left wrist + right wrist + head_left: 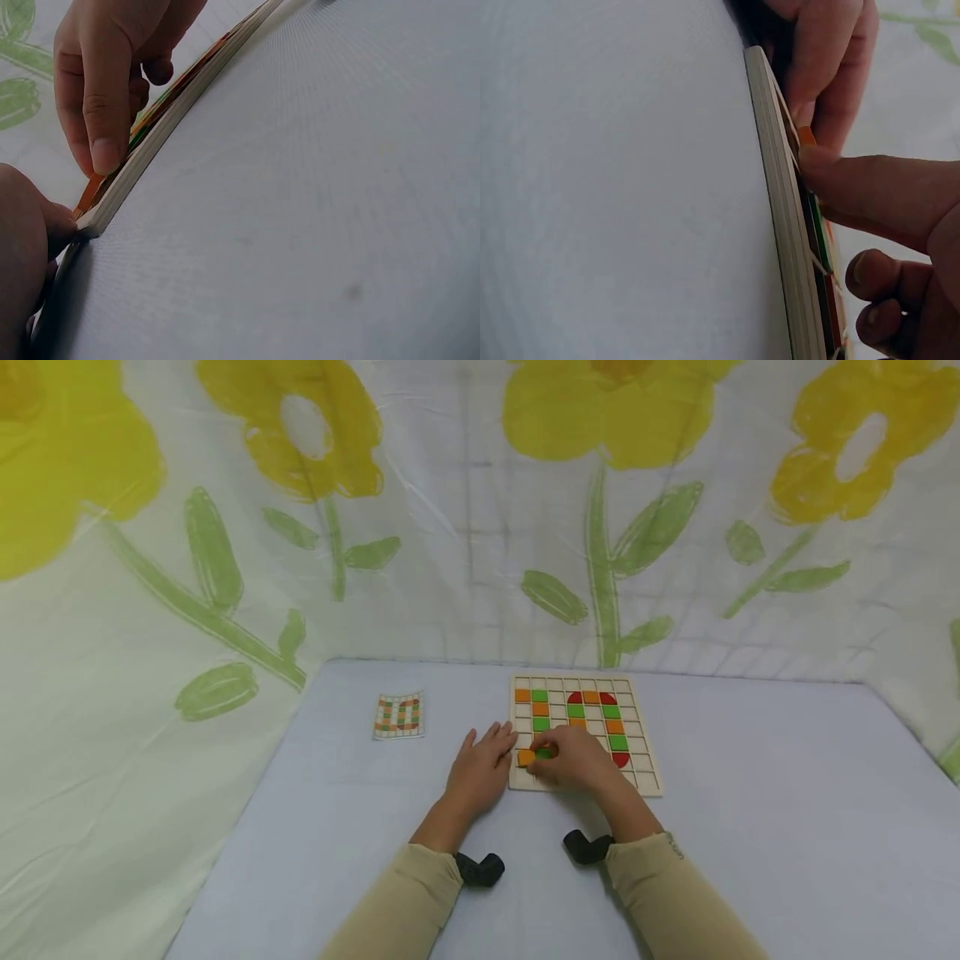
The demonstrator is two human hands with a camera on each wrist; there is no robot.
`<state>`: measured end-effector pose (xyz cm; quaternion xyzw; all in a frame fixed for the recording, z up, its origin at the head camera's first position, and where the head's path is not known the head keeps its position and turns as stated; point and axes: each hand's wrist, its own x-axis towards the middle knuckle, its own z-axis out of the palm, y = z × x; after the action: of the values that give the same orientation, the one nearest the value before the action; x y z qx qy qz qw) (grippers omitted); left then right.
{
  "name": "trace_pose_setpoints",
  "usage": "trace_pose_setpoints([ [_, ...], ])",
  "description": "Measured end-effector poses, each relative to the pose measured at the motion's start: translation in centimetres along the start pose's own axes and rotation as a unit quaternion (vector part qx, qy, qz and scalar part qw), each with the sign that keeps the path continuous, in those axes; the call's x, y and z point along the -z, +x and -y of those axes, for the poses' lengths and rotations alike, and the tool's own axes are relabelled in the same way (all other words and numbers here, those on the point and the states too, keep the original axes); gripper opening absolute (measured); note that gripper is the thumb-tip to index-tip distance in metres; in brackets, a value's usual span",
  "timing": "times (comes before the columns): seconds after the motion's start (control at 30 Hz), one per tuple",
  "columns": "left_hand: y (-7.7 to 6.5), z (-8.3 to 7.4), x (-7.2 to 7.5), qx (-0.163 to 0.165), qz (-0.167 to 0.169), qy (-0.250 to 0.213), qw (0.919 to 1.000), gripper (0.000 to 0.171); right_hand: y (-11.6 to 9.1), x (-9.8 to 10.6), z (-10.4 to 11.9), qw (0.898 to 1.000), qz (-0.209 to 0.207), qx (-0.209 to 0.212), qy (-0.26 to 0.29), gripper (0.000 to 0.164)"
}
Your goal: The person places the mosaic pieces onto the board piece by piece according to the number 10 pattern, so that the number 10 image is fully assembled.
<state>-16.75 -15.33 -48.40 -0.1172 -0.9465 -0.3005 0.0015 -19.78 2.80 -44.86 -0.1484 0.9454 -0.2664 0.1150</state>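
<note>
A square wooden grid board (647,783) lies on the table, with green, orange and red tiles set in several of its cells. My right hand (576,758) reaches over its lower left part and pinches an orange tile (526,758) between thumb and fingers. That orange tile (805,135) stands slightly proud of the board in the right wrist view. A green tile (543,753) beside it is partly covered by the fingers. At the board's left edge my left hand (480,770) rests with its fingers extended, the fingertips right at the frame.
Left of the board lies a small pattern card (399,716) printed with a coloured grid. The white table (750,827) ends at the back against a hanging cloth (435,593) with yellow flowers. A black wrist device (480,869) sits at each sleeve cuff.
</note>
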Motion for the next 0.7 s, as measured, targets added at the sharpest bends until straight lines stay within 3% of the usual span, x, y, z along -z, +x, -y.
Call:
trace_pose_setpoints([
  [0.53, -0.27, 0.21, -0.17, -0.004, -0.004, 0.001, 1.0, 0.041, -0.21, -0.79, 0.63, 0.999, -0.026, 0.008, -0.026, 0.034],
  [0.7, -0.63, 0.37, -0.22, -0.008, -0.009, -0.002, 0.9999, 0.041, -0.76, -0.53, -0.06, 0.998, -0.054, 0.028, -0.029, 0.031],
])
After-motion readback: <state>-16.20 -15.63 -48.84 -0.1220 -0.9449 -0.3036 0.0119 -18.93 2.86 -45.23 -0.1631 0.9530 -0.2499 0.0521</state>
